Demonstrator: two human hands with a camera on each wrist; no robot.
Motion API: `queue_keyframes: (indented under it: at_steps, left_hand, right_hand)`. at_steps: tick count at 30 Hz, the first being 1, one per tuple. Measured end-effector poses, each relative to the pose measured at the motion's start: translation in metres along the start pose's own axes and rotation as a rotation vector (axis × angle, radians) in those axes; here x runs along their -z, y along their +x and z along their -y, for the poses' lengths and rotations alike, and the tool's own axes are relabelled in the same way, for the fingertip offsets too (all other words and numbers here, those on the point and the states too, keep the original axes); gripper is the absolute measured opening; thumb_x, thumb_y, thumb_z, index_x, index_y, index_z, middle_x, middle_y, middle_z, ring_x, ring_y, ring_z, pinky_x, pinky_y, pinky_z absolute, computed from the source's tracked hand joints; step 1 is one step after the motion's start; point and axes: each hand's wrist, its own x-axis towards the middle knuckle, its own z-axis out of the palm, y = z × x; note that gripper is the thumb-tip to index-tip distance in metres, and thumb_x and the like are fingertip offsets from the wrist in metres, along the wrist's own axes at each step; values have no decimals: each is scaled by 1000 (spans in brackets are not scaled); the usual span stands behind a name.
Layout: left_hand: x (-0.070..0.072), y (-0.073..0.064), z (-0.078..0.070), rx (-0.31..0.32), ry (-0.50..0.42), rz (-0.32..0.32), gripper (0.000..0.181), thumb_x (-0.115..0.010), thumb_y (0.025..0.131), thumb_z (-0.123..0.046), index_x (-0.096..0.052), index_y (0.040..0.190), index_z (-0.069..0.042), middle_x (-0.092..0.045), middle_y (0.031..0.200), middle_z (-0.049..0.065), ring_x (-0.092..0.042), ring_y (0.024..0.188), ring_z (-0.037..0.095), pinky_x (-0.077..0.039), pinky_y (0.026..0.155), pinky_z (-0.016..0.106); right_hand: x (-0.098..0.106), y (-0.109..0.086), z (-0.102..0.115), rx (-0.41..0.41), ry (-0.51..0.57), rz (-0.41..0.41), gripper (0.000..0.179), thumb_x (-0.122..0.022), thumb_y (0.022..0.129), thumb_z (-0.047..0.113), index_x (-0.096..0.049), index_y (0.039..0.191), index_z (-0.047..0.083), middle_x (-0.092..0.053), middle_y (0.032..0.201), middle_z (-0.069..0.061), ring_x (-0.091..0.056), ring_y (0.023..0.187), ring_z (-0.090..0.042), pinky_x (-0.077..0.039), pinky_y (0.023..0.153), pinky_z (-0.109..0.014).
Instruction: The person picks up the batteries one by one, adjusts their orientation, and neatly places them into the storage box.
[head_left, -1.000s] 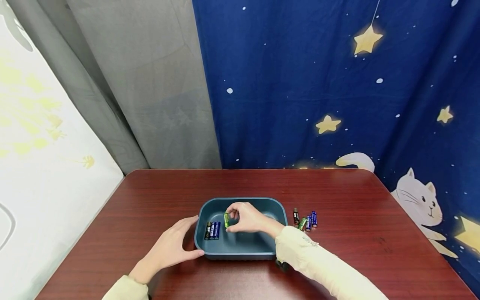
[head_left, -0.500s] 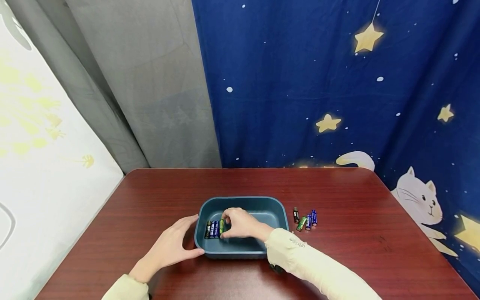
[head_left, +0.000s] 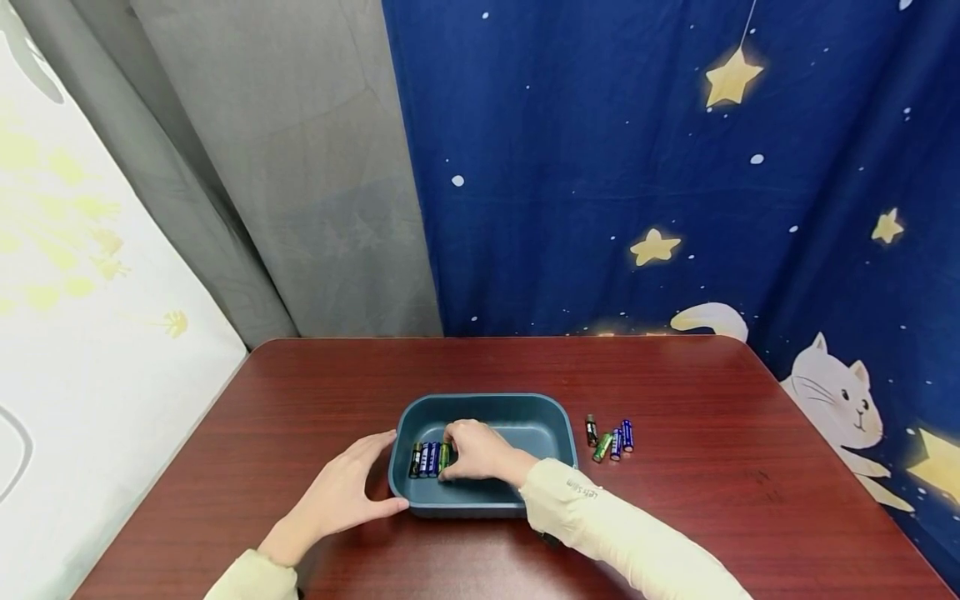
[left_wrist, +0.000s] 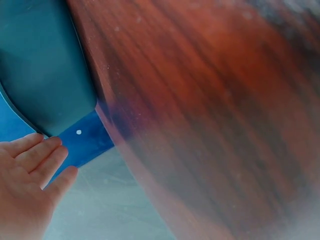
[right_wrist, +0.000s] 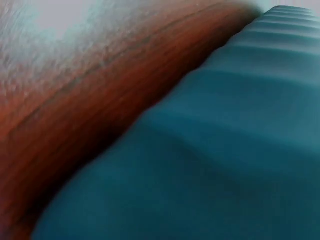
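In the head view a teal plastic bin (head_left: 495, 507) sits on the table. My right hand (head_left: 483, 452) reaches into it, thumb and fingers pinching a green battery (head_left: 444, 457) low over the bin's floor. That battery stands at the right end of a row, beside two blue batteries (head_left: 429, 460) and a black battery (head_left: 416, 460). My left hand (head_left: 341, 483) spans the bin's left end, fingertips at the far corner and thumb at the near one. Its straight fingers also show at the bin's edge (left_wrist: 47, 136) in the left wrist view. The right wrist view holds no hand.
Right of the bin, on the reddish-brown table (head_left: 315, 379), lie a black battery (head_left: 592, 430), a green battery (head_left: 603, 447) and two blue batteries (head_left: 622, 439). The bin's ribbed outer wall (right_wrist: 215, 135) fills much of the right wrist view. Curtains (head_left: 540, 167) hang behind.
My right hand has moved left and down with the green battery, setting it against the row. My left hand has stayed at the bin's left end.
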Motion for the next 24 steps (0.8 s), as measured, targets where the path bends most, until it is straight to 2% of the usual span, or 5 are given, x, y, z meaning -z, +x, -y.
queue_keyframes:
  at_steps: [4,11,16,24]
  left_hand:
    - [-1,0,0,1,3,-3,86,-73,64,-56,-45,134,-14,-50,130,-2,-45,119,16,-44,91,42]
    - [0,-1,0,14,9,6,87,-71,64,-59,-45,134,-13,-50,130,-1,-45,119,16,-44,91,42]
    - [-1,-1,0,16,10,4,87,-71,64,-59,-45,133,-13,-50,130,-1,-45,119,16,-44,91,43]
    - [0,-1,0,9,5,-4,87,-73,63,-57,-46,133,-13,-50,129,-1,-45,119,16,-44,91,42]
  right_hand:
    - [-2,0,0,-9,-1,-13,47,-78,65,38,-64,96,7,-49,71,7,-45,66,-5,-40,57,-17]
    - [6,-4,-2,-12,72,-18,47,-76,68,39,-63,99,5,-53,74,3,-45,66,-5,-41,59,-17]
    - [20,-15,-6,-8,117,-29,49,-76,70,35,-63,104,3,-58,81,-3,-48,69,-7,-43,62,-20]
    - [46,-38,-18,7,216,-73,49,-75,71,33,-61,106,1,-60,89,-7,-57,81,-16,-47,69,-24]
